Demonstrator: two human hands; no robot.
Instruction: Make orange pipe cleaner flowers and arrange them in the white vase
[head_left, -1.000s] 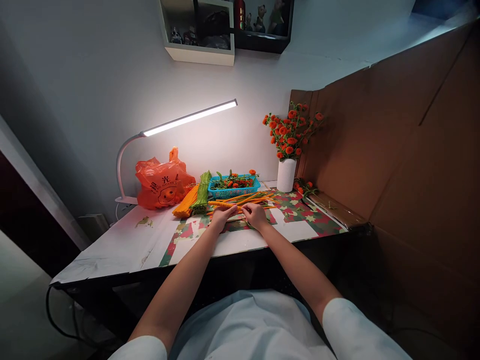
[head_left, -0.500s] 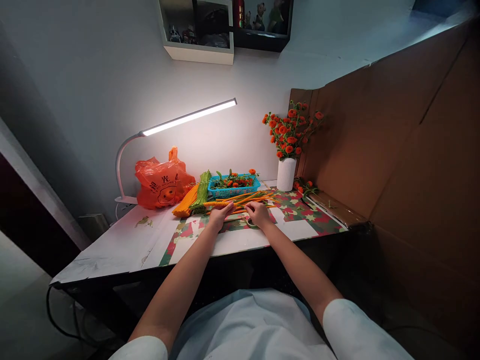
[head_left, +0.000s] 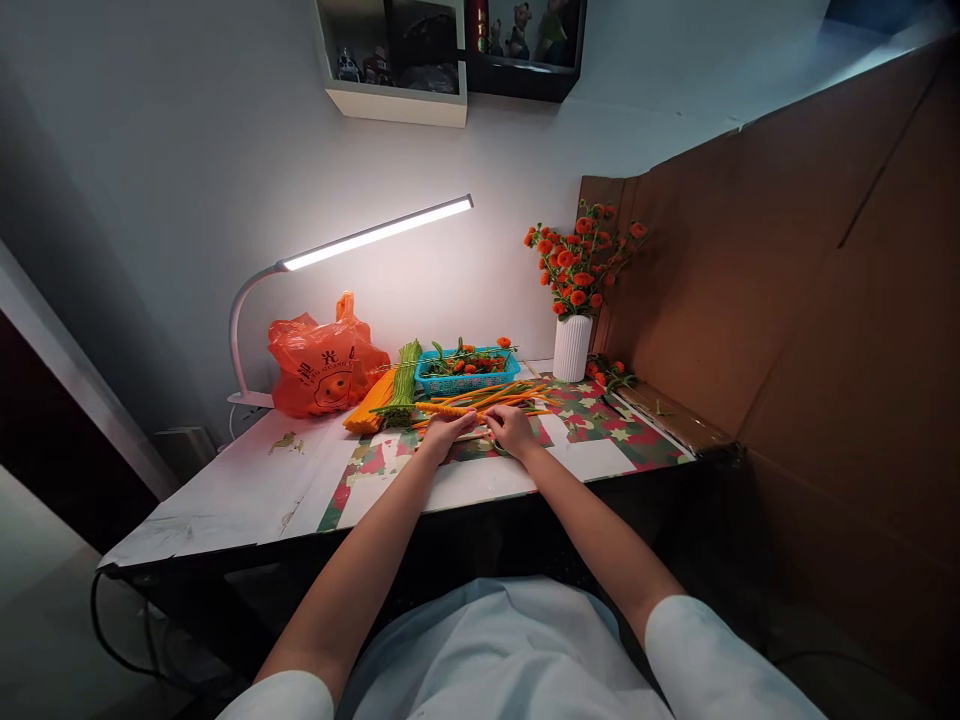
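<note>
Midway between front and back edges of the desk, the left hand grips an orange rod — the right hand sits just beside, near the rod's right end, its hold too small to tell. A blue basket stands by the back edge.

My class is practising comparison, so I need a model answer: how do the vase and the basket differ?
Colour: the vase is white, while the basket is blue.
Shape: the vase is tall and narrow; the basket is low and wide.
Contents: flowers rise high above the vase, whereas those in the basket mostly lie in a low heap.
Shared: both stand on the table and hold orange-red flowers with greenery.
</note>
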